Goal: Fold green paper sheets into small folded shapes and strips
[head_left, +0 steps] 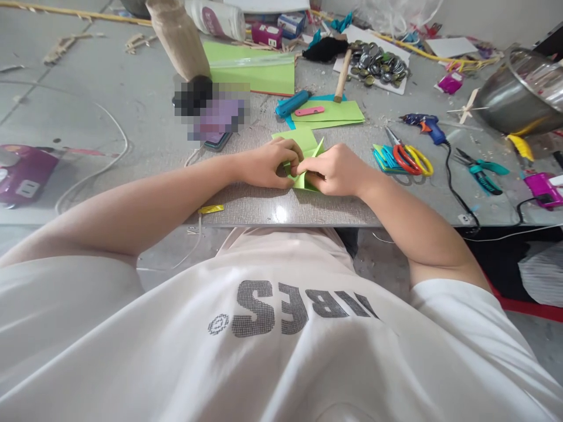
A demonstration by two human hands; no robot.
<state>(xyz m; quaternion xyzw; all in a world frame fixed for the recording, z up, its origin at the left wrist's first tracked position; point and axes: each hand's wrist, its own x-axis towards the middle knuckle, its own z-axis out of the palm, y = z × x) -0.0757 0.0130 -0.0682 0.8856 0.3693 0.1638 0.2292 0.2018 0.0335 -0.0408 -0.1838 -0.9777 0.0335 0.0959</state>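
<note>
Close to the table's front edge, a folded piece of light green paper (295, 139) lies between my two hands, with one flap standing up. My left hand (271, 164) pinches its left side, fingers bent inward. From the right, my right hand (336, 170) grips the folds with thumb and fingers. Parts of the paper are hidden beneath my fingers. Just beyond lie more green paper strips (341, 114), carrying a pink cutter (309, 111) and a blue tube-like tool (292, 104).
Right of my hands are scissors (409, 159) on folded coloured papers, a blue glue gun (424, 126), pliers (481, 170) and a metal pot (523, 94). Bottle caps (380, 64) and a wooden-handled tool (343, 76) lie at the back. Another person's arm (178, 35) reaches in near a blurred phone (220, 123).
</note>
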